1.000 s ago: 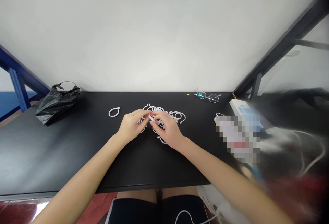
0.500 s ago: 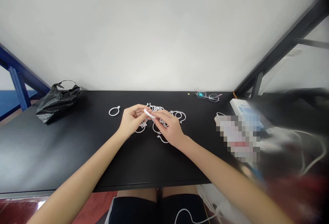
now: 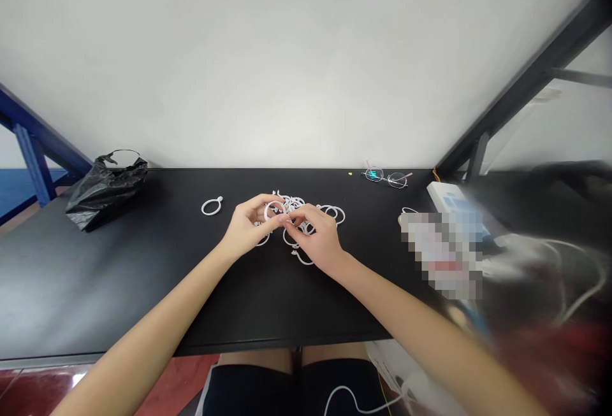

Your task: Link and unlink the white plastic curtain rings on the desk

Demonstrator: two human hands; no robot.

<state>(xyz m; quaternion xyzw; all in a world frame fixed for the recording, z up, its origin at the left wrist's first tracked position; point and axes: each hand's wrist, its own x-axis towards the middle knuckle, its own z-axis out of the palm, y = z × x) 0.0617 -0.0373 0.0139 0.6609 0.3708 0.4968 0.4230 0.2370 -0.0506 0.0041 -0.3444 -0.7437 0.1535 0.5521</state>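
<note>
Turned since half a second ago, the white ring (image 3: 266,213) now shows its round opening instead of its edge. Smooth black bench (image 3: 143,269) spreads between the hands and its front edge. Left hand (image 3: 245,228) and right hand (image 3: 318,237) each keep the grip closed to a pinch on its slim rim, above tangled loose rings (image 3: 292,200).

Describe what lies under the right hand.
White rings lie heaped on the black table, poking out around the right hand; what the hand itself covers cannot be seen.
</note>
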